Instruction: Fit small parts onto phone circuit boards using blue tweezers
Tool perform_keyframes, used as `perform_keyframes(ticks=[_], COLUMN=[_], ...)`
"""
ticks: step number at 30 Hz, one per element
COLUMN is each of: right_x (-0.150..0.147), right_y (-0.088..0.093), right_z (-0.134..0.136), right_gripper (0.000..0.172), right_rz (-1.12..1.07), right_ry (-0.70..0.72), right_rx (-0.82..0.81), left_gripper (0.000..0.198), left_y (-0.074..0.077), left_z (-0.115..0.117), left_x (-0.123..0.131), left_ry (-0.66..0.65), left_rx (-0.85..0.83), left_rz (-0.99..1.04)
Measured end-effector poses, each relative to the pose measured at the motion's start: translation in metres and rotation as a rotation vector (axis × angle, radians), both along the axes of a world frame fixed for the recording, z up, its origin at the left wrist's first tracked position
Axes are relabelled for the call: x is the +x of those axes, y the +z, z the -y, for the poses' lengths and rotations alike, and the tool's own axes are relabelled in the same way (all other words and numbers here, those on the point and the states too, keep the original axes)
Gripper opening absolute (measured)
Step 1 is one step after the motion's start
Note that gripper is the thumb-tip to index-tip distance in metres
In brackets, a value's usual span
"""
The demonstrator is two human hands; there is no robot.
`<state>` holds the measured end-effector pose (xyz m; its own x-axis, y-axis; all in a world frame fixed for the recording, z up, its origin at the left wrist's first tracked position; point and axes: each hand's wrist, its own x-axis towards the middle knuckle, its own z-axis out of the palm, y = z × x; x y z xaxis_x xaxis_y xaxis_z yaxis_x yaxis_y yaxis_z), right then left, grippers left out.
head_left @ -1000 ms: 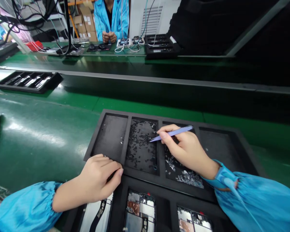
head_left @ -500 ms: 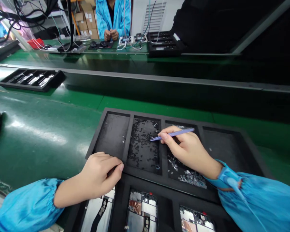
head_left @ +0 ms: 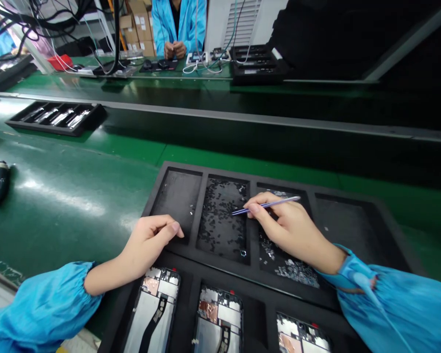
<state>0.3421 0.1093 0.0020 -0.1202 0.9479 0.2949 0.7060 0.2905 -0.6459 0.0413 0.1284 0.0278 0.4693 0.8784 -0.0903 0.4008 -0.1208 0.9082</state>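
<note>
Tweezers (head_left: pixel 266 205), pale violet and slim, sit clamped between the thumb and forefinger of the right hand (head_left: pixel 294 228); the remaining fingers curl under the palm. The hand rests on the wall between compartments 2 and 3 of the black foam parts tray (head_left: pixel 149 198), which has 4 compartments in 1 row and lies on the green belt (head_left: pixel 77 196). The tweezer tips point left and down into compartment 2, among the small black parts (head_left: pixel 220 230) scattered there. Whether the tips grip a part is too small to tell. Compartment 3 holds small silver parts (head_left: pixel 292 269), heaped at its near end just beside the right wrist. The left hand (head_left: pixel 149 240) rests on the near wall of compartment 1, fingers curled together, thumb pressed against the forefinger; nothing shows between them. Directly in front of the parts tray, touching it, a second black tray carries 3 phone chassis (head_left: pixel 152 309), side by side, circuit side up. A loaded black tray (head_left: pixel 55 117) lies well apart at far left on the belt. Across the line, a person in a blue coat (head_left: pixel 178 24) holds both hands together.
</note>
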Motion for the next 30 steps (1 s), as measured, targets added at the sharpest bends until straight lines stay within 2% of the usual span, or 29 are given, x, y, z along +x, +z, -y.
perform_keyframes(ticks=[4,8,9,10,12,14,15,18,21,25,30], right_x=[0.001,-0.021,-0.032,-0.046,-0.077,-0.110,-0.125,-0.154,-0.161,-0.157,-0.157], right_y=[0.004,0.027,0.034,0.040,0.046,0.044,0.040,0.023,0.011,0.009,0.008], right_z=[0.002,0.020,0.027,0.032,0.043,0.048,0.049,0.046,0.045,0.046,0.047], right_gripper=[0.037,0.039,0.040,0.042,0.041,0.039,0.038,0.035,0.029,0.019,0.016], right_rz=[-0.055,-0.190,-0.193,-0.191,-0.222,-0.257,-0.266,-0.246,-0.196,-0.147,-0.113], right_ry=[-0.027,-0.263,-0.299,-0.291,-0.156,0.022,0.086,0.168,0.173,0.222,0.254], right_rx=[-0.003,0.019,0.006,-0.014,-0.063,-0.110,-0.125,-0.123,-0.037,0.042,0.026], left_gripper=[0.037,0.021,0.024,0.030,0.043,0.050,0.052,0.057,0.058,0.058,0.056], left_y=[0.006,0.024,0.029,0.032,0.036,0.034,0.032,0.024,0.019,0.014,0.011], left_z=[-0.009,-0.036,-0.043,-0.049,-0.056,-0.058,-0.057,-0.050,-0.045,-0.044,-0.039], left_x=[-0.005,-0.028,-0.036,-0.044,-0.058,-0.064,-0.065,-0.061,-0.057,-0.057,-0.056], left_ry=[-0.057,-0.204,-0.279,-0.378,-0.606,-0.783,-0.826,-0.869,-0.881,-0.873,-0.839], left_rx=[-0.012,-0.008,0.001,0.020,0.078,0.131,0.147,0.180,0.216,0.261,0.307], left_rz=[-0.025,-0.140,-0.191,-0.253,-0.389,-0.498,-0.529,-0.579,-0.569,-0.563,-0.576])
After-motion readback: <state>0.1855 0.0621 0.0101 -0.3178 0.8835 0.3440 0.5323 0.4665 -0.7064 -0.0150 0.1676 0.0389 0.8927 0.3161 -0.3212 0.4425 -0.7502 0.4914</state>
